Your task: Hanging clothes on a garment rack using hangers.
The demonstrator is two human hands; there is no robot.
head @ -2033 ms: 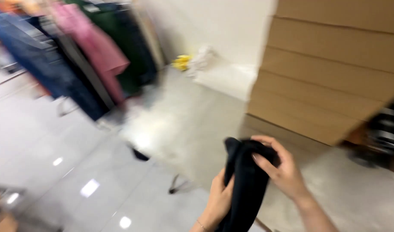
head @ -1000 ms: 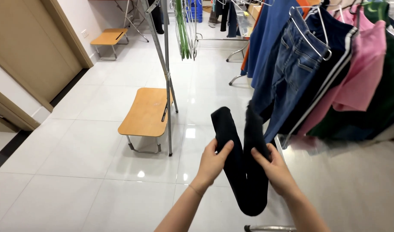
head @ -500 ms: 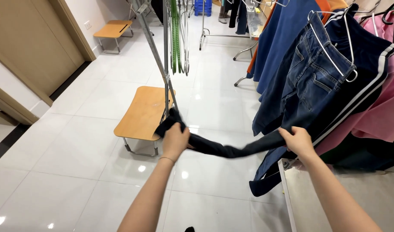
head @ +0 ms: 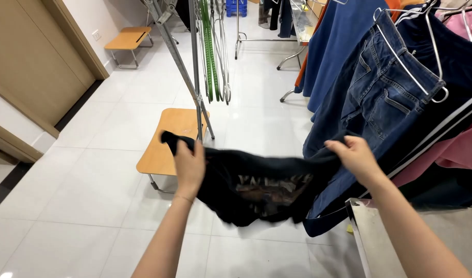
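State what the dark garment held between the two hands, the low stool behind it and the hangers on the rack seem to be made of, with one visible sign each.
Dark garment: soft matt fabric, probably knit; it sags and folds between the left hand and right hand.
Low stool: wood-look board, smooth top, on thin metal legs.
Hangers: bare metal wire, thin and shiny.

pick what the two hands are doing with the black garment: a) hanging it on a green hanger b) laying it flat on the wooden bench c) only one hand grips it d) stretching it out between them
d: the left hand and right hand each grip an end of the black garment, which is spread out in the air between them.
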